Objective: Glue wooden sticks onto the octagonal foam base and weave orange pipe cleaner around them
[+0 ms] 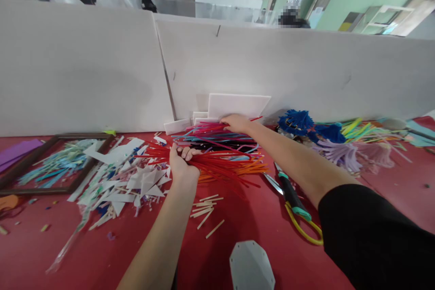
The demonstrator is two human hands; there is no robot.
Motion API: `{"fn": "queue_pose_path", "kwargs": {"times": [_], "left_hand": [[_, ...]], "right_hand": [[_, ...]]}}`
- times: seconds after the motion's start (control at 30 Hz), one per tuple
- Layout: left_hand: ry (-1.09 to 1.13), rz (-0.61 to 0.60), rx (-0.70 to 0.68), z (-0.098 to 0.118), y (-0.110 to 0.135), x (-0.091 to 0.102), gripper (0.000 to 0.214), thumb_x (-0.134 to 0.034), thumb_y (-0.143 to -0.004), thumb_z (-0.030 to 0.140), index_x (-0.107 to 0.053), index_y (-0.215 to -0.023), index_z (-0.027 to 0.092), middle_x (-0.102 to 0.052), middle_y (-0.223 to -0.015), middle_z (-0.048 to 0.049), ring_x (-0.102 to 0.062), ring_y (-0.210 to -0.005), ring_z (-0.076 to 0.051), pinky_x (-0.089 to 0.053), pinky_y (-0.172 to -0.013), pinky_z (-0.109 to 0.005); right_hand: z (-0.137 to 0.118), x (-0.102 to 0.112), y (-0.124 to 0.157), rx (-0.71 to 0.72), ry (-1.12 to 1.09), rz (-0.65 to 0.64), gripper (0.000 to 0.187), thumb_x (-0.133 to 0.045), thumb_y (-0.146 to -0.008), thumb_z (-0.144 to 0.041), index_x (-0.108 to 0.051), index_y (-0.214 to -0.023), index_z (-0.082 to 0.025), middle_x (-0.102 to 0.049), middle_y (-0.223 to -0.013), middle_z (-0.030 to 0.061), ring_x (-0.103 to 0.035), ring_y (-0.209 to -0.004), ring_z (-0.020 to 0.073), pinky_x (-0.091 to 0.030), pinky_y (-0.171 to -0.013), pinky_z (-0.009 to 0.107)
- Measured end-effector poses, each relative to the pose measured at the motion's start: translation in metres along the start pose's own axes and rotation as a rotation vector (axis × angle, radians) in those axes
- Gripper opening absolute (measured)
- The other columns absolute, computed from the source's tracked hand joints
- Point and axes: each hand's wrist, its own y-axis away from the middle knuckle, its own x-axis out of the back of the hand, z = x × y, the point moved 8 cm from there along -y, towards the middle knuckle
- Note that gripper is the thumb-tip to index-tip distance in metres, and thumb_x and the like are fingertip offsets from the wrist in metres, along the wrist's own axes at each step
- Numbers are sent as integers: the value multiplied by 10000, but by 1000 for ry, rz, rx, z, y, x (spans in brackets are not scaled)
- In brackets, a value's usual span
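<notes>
My left hand (183, 158) is closed around a bundle of red pipe cleaners (220, 163), which stick out on both sides of the fist. Farther back, my right hand (236, 123) has its fingers bent around pink pipe cleaners (207, 130) at the top of the pile; its fingertips are partly hidden. Between the hands lie blue, black and purple pipe cleaners (200, 139). Orange pipe cleaners (238, 170) spread under and beside the red ones.
White boards (238, 105) lean on the partition (288, 68). Scissors (304, 224) and a black-green tool (292, 197) lie right, near blue pipe-cleaner pieces (299, 120). Short wooden sticks (204, 208) lie in front. Paper scraps (146, 181) and a brown frame (64, 190) are left.
</notes>
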Motion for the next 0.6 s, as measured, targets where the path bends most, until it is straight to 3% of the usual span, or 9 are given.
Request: {"fn": "queue_pose_path", "kwargs": {"times": [0.3, 0.47, 0.6], "left_hand": [[36, 15, 9, -1, 2, -1, 377, -403, -928, 278, -333, -567, 195, -229, -370, 119, -254, -283, -34, -335, -399, -150], [39, 22, 10, -2, 2, 0, 385, -412, -925, 291, -329, -561, 196, -239, -365, 116, -256, -285, -37, -340, -403, -158], [33, 23, 16, -3, 0, 2, 379, -423, -918, 285, -333, -562, 194, -249, -368, 114, -271, -289, -37, -347, -409, -158]], "right_hand": [[5, 19, 1, -29, 19, 53, 305, -546, -903, -319, -554, -1165, -163, -565, -1202, 86, -570, -1054, 218, -477, -896, 446], [-1, 5, 3, -30, 1, 55, 340, -547, -901, -324, -528, -1202, -165, -539, -1235, 92, -556, -1076, 229, -475, -897, 454], [-6, -21, 2, -8, -15, -80, 303, -539, -906, -332, -554, -1154, -160, -575, -1166, 80, -589, -994, 202, -506, -842, 411]]}}
